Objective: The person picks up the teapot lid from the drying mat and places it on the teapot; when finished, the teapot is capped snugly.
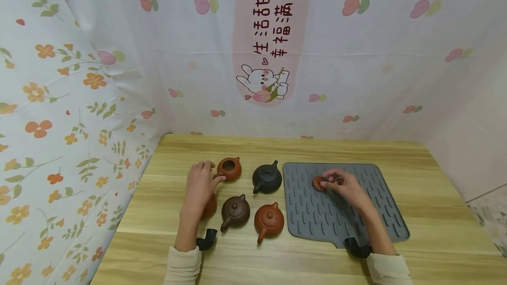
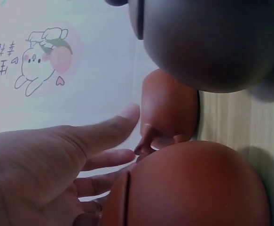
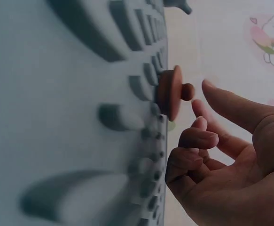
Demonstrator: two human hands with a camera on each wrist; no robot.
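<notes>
On the grey ribbed mat, a reddish-brown teapot lid rests with its round knob uppermost. My right hand is just beside it; thumb and forefinger are spread near the knob with a gap, the other fingers bent. The left hand is at the handle side of a lidless reddish-brown teapot, whose round opening shows. In the left wrist view, the left thumb reaches out beside this teapot, fingers extended below. Another reddish teapot is partly hidden under the left forearm.
A black teapot stands between the lidless one and the mat. Closer in are a dark brown lidded teapot and an orange-brown lidded one. All are on a wood-grain table, with a patterned cloth behind.
</notes>
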